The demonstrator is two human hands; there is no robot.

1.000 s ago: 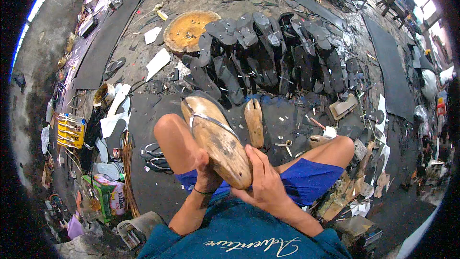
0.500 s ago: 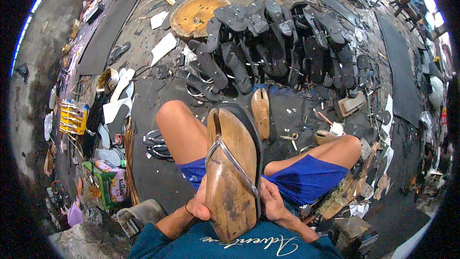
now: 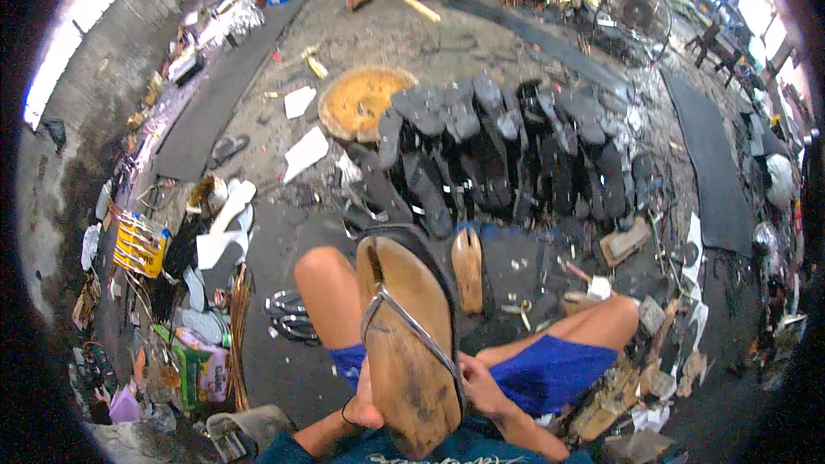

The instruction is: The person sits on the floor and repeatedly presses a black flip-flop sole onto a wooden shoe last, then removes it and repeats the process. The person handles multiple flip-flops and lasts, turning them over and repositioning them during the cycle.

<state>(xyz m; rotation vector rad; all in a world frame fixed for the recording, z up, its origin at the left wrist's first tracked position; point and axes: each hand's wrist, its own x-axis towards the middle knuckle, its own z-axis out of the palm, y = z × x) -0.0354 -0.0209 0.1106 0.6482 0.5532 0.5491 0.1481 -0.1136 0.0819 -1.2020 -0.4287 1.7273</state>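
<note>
A wooden shoe last [image 3: 412, 378] stands tilted in front of my body, its split toe end pointing away. A thong sandal with a black sole [image 3: 445, 271] is fitted on it, and its shiny grey strap [image 3: 417, 320] runs across the wood. My left hand [image 3: 365, 404] grips the left side near the heel, thumb on the wood. On the opposite side, my right hand [image 3: 481, 388] has its fingers curled at the sole's edge, by the strap's lower end. The palms and some fingertips are hidden.
A second wooden last [image 3: 468, 271] lies beyond my knees. Behind it are piled several black sandals [image 3: 507, 155], beside a round wooden block [image 3: 361, 103]. White scraps [image 3: 225, 245] and a yellow container [image 3: 140, 245] lie left; a fan [image 3: 636, 13] stands far right.
The view has tilted up, so the floor things sit lower and a white sack shows at the top. Both hands keep hold of the sandal on its last; my right fingers have shifted slightly.
</note>
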